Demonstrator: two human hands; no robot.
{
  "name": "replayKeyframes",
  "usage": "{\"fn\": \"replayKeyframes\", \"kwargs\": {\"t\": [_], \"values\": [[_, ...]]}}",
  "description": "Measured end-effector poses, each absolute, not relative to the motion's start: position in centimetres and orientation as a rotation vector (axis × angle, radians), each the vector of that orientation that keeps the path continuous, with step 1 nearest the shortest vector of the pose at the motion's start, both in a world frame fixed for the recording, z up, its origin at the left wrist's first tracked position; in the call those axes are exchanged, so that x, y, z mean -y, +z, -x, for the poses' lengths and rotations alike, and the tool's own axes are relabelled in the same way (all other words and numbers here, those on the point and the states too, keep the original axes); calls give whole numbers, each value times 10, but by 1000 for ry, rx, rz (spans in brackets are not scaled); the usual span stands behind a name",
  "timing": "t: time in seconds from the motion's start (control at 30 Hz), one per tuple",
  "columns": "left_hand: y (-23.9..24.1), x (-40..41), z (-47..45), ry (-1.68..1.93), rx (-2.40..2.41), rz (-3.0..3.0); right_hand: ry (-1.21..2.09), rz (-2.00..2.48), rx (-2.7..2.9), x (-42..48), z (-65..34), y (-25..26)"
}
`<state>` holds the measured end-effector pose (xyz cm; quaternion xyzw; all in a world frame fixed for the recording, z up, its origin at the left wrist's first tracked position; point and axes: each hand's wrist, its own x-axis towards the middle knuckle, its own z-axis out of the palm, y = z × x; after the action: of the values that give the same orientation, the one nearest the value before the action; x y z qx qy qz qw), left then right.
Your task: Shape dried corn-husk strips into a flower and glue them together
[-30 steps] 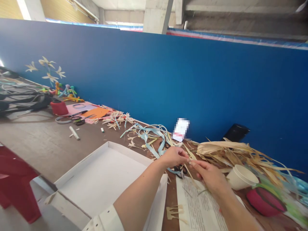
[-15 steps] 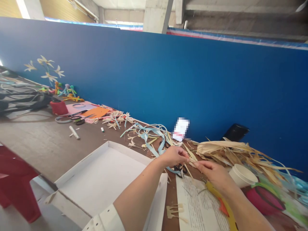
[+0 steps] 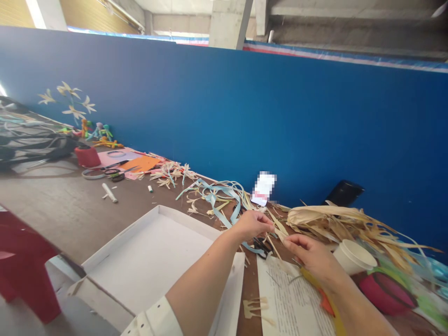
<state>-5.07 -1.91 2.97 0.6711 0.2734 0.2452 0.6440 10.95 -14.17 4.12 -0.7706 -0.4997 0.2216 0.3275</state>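
My left hand (image 3: 252, 225) is closed in a pinch on a thin dried leaf strip (image 3: 278, 231) above the table. My right hand (image 3: 311, 256) is closed too, pinching the same strip a little to the right. Under the right wrist lies a pair of yellow-handled scissors (image 3: 324, 298) on a printed paper sheet (image 3: 287, 303). Black scissors (image 3: 261, 244) and a blue ribbon (image 3: 224, 193) lie just below and behind the hands. A heap of dried husk leaves (image 3: 336, 224) sits to the right.
A shallow white box lid (image 3: 115, 242) lies at front left. A white paper cup (image 3: 353, 256) and a pink bowl (image 3: 383, 291) stand at right. A blue partition (image 3: 245, 116) backs the table. Farther left are a red spool (image 3: 86, 156), orange paper (image 3: 140, 163) and craft flowers (image 3: 68, 100); a red chair (image 3: 24, 266) stands at the left edge.
My right hand shifted slightly right and away from my left, the strip stretched between them. The yellow scissors came into view under my right wrist.
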Motion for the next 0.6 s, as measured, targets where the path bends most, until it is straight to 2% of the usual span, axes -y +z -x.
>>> {"fn": "replayKeyframes", "kwargs": {"t": [0.17, 0.6], "values": [[33, 21, 52, 558, -629, -1505, 688, 1940, 1210, 141, -107, 45], [28, 21, 48, 508, -548, -1531, 696, 1939, 1207, 137, -109, 40]]}}
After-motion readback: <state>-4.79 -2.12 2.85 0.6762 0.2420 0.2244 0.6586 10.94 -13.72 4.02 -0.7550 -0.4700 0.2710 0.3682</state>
